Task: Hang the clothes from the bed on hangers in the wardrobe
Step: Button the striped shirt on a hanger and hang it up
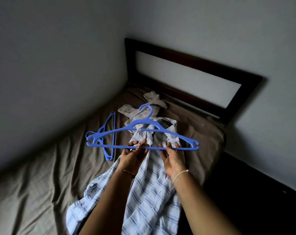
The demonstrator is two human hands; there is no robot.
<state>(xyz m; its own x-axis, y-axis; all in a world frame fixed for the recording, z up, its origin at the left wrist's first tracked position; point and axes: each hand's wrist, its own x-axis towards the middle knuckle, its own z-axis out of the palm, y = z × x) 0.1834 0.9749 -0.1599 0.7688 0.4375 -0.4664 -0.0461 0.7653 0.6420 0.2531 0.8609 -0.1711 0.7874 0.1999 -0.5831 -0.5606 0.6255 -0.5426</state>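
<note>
Above the bed [42, 167], both hands hold a blue hanger [144, 122] level by its lower bar. The left hand [135, 153] pinches the bar between thumb and fingertips, and the right hand [173, 158] grips it much the same way. Directly beneath lies the striped shirt [149, 192], spread flat with its collar toward the headboard [194, 63].

The step in hand appears to be fitting this hanger into the shirt. Next, one hand likely has to free itself to lift the collar so a hanger arm can slide into a shoulder.

A spare blue hanger [114, 121] rests on the sheet just left, and a crumpled pale garment [154, 99] waits beyond the collar. No wardrobe is in view.
</note>
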